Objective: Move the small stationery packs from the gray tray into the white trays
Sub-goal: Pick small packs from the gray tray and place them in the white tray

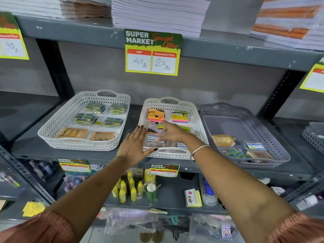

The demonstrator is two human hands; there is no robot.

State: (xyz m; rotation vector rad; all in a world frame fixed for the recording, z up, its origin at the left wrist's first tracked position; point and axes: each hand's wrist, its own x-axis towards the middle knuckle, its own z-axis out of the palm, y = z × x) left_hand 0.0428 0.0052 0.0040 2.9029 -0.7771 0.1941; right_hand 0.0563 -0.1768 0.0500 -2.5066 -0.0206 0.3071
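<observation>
The gray shelf (pixel 105 155) carried three trays in a row: a white tray on the left (pixel 52 135), a middle white tray (pixel 196 123) and the gray tray (pixel 273 137) at the right, each standing apart from its neighbour. The left white tray was laid out with staple packs (pixel 95 107) at the back and tan packs (pixel 73 132) along its front; the middle one held sticky-note packs (pixel 156 114) and clear packs beneath the hands. In the gray tray the remaining stationery packs (pixel 236 153) lay bunched in its near half (a tan one (pixel 223 140) a little apart toward the inner wall), with the far half bare. The left hand (pixel 135 146) rested flat against the middle tray's near left corner, fingers straight and close together, thumb on the front rim, holding nothing. The right hand (pixel 172 131) hovered low over that tray's contents, blurred, fingers loosely spread; whether it pinched a pack could not be told. The packs still to be moved lay to the right of both hands, so the right hand was the nearer, and the job looked well past halfway.
</observation>
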